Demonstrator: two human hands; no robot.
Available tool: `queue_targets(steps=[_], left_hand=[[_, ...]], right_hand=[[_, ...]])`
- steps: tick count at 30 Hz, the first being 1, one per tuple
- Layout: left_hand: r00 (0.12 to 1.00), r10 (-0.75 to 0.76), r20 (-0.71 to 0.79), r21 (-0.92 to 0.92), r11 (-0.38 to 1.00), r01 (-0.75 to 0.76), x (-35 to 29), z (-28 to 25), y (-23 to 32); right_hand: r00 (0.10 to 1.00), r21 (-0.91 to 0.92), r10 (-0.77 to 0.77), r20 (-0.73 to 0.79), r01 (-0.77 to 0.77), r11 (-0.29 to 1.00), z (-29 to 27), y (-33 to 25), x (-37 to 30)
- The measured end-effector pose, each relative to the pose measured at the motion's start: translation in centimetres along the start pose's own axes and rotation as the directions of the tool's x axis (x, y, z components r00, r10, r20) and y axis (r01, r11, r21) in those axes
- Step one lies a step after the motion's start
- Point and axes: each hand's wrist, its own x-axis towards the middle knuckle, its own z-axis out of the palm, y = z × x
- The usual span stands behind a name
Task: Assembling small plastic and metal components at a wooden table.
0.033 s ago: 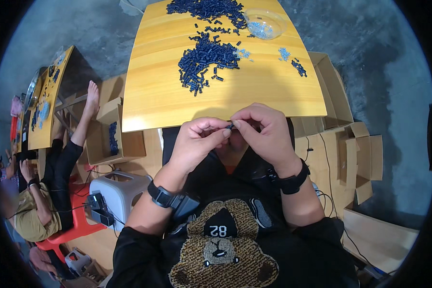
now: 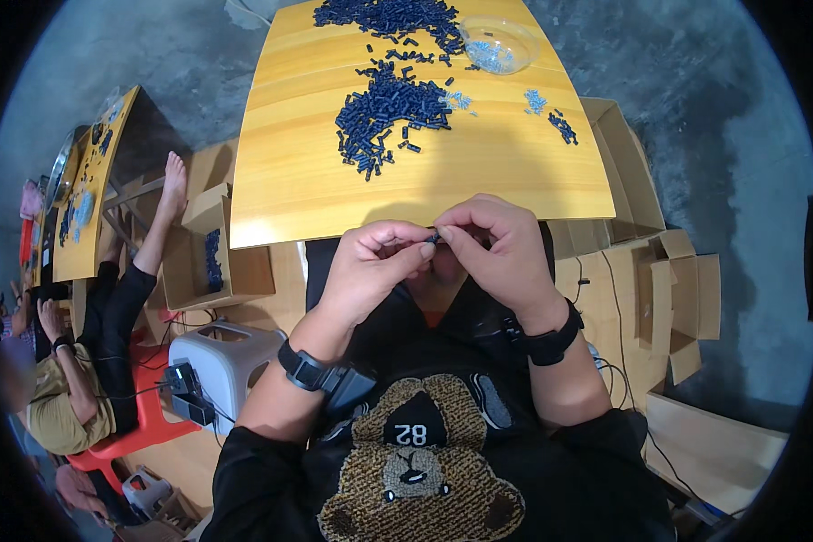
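Observation:
Just off the near edge of the wooden table, my two hands meet fingertip to fingertip. Between thumb and forefinger, my left hand (image 2: pixel 361 271) pinches a small dark cylindrical piece (image 2: pixel 434 238), mostly covered by the fingers. My right hand (image 2: pixel 506 257) has its thumb and forefinger closed at the other end of that piece; whether they also hold a smaller part is hidden. Beyond the hands, a heap of the same dark cylindrical pieces (image 2: pixel 384 113) lies on the table (image 2: pixel 289 199). Small pale pieces (image 2: pixel 458 101) lie beside the heap.
A clear round bowl (image 2: pixel 515 61) holds pale pieces. Further right are another pale cluster (image 2: pixel 535 101) and several dark pieces (image 2: pixel 563 128). Open cardboard boxes (image 2: pixel 619 163) stand beside the table. A grey stool (image 2: pixel 221 361) with cables is at left, near a seated person (image 2: pixel 72 397).

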Motion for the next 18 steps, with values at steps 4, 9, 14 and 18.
queue_targets(steps=[4,9,14,18], left_hand=[[1.0,0.019,0.006,0.002,1.0,-0.019,-0.09,0.02,-0.08],[0.997,0.075,-0.001,0.063,0.995,-0.075,-0.07,0.13,-0.18],[0.987,0.158,-0.013,0.115,0.981,-0.156,0.0,0.19,-0.16],[0.986,0.164,-0.004,0.174,0.971,-0.161,-0.04,0.2,0.02]], right_hand=[[1.0,-0.059,0.015,0.013,-0.014,0.998,-0.09,-0.68,-0.03],[1.0,-0.107,0.019,0.019,-0.017,0.994,-0.07,-1.21,-0.04],[1.0,-0.101,0.018,-0.011,-0.019,0.995,0.26,-0.85,0.07],[1.0,-0.111,0.008,0.016,-0.006,0.994,0.16,-0.39,0.64]])
